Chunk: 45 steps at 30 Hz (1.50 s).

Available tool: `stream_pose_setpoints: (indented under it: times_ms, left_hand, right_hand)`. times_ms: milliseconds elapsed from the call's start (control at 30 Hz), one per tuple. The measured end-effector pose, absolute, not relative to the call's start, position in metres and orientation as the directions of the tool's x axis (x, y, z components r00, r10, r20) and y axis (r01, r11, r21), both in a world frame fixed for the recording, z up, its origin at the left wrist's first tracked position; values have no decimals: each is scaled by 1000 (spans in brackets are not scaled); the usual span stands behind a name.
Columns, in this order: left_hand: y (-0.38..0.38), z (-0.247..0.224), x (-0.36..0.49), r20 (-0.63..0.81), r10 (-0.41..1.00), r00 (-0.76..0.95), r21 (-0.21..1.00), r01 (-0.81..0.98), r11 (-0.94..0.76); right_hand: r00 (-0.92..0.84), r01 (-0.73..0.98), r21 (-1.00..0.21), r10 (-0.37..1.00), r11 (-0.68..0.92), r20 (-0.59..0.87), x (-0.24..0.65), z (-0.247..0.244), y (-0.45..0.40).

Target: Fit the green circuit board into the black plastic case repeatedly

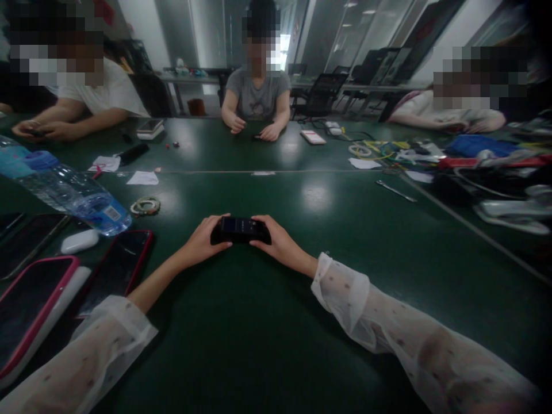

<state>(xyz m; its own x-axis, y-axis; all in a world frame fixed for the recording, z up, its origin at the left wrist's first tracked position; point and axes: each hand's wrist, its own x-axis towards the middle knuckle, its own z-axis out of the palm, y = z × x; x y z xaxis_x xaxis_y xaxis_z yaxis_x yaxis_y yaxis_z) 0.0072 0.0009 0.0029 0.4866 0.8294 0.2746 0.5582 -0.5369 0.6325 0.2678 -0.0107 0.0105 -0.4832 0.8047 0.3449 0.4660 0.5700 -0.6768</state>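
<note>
A small black device [240,229] with a dark screen and small light marks is held level just at the dark green table [267,322]. My left hand [207,240] grips its left end, thumb along the near edge and fingers behind. The right end is gripped by my right hand [276,240] in the same way. Whether the device rests on the table cannot be made out. A beaded bracelet [145,206] lies to the left beyond my left hand.
At the left are a water bottle [77,192], a red-edged phone [116,267], a pink-framed phone [34,310] and a white case [80,241]. A wrench [395,191] and tangled cables [379,148] lie at the right. Several people sit around the table.
</note>
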Motion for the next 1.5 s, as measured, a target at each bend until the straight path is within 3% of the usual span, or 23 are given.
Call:
stream_pose_setpoints:
  times_ms: [467, 833, 1500]
  left_hand:
    - [0, -1, 5, 260, 854, 451, 645, 577, -501]
    - [0, -3, 6, 221, 875, 431, 645, 608, -463]
    - [6, -11, 4, 242, 883, 401, 690, 569, -447]
  right_hand:
    - [-512, 493, -609, 773, 621, 374, 269, 15, -9]
    - [-453, 460, -675, 806, 577, 380, 272, 9, -8]
    - [-358, 433, -669, 796, 605, 488, 270, 14, -12]
